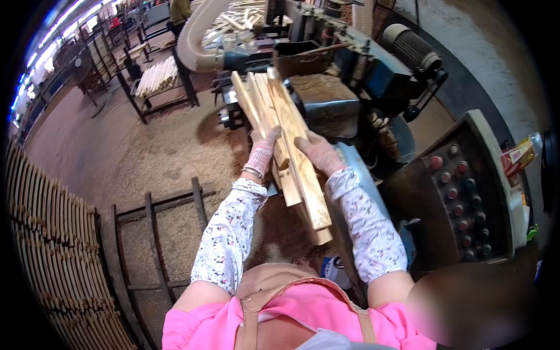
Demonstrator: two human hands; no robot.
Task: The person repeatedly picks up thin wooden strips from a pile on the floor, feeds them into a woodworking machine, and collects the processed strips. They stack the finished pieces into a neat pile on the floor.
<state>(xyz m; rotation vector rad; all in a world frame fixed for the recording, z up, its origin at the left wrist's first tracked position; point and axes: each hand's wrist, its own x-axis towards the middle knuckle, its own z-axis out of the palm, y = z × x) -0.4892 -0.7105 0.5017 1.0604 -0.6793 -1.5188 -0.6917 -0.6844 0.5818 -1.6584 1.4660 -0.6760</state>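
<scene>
A bundle of wooden slats (pixel 286 146) is held before the woodworking machine (pixel 350 76), left hand (pixel 262 153) and right hand (pixel 318 153) clamped around its sides. Squaring seems underway; level feeding is called for.

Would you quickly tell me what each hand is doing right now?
Left hand: closed on the left side of the wooden slats.
Right hand: pressed on the slats' right side, holding them.

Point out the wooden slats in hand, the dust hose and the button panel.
wooden slats (pixel 303 175), head view, top slat's face
dust hose (pixel 195 41), head view, ribbed bend
button panel (pixel 466 192), head view, sloped face
</scene>
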